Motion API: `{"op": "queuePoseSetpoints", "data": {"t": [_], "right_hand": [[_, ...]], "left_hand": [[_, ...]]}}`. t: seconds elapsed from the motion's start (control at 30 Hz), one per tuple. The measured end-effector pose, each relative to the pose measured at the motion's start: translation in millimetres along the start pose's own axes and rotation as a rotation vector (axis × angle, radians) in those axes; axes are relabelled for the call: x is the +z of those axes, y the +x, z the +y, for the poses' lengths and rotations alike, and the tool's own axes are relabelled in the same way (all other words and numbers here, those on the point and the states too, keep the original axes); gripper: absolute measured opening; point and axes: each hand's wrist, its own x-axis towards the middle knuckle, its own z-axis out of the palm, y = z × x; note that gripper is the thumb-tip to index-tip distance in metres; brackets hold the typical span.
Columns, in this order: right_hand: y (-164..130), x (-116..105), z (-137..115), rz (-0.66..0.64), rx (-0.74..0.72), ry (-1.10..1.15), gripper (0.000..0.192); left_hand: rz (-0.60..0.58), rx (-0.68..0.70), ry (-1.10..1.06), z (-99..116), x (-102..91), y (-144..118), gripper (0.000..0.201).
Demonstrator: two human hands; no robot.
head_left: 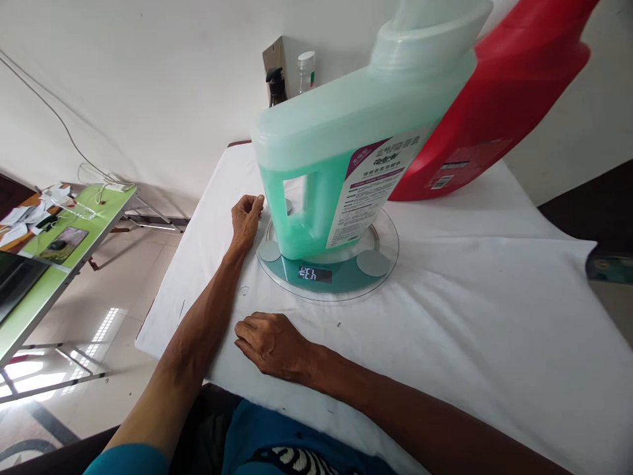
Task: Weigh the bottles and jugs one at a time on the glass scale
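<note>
The green jug (346, 165) fills the middle of the view and its cap runs off the top edge, so the neck is cut short; it stands on the round glass scale (327, 264), a translucent plastic body with a moulded handle slot, pale above and deeper green where liquid shows, a white and purple label on its near face whose print is too small to read. The scale's dark display just in front of the jug shows lit digits, but they come out upside down and blurred, not readable. Behind the jug to the right leans a red jug (499, 99), glossy and opaque, its top cut off as well and its base hidden behind the green one. Left of the scale, the left hand (246, 221) sits with fingers curled in, knuckles touching or just beside the glass rim; whether it pinches anything I cannot tell. Nearer than the scale, the right hand (271, 344) lies flat, palm down, fingers loosely together on the white cloth (469, 316), which is soft and faintly creased. Beyond the jug, against the wall, a dark pump bottle (275, 86) and a clear bottle (306, 71) peek out, lower parts hidden. Far left of the scale, a green folding table (79, 231) carries scattered papers.
</note>
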Motion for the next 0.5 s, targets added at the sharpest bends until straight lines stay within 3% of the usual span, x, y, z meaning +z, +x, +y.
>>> {"op": "queuePoseSetpoints", "data": {"t": [0.33,0.5], "right_hand": [[-0.4,2.8,0.7,0.044,-0.008,0.021,0.016],[0.0,0.0,-0.1,0.027,-0.003,0.018,0.018]], "left_hand": [[0.005,-0.018,0.028,2.0,0.6,-0.7,0.03],[0.035,0.004,-0.115,12.2,-1.6,0.8,0.048]]}}
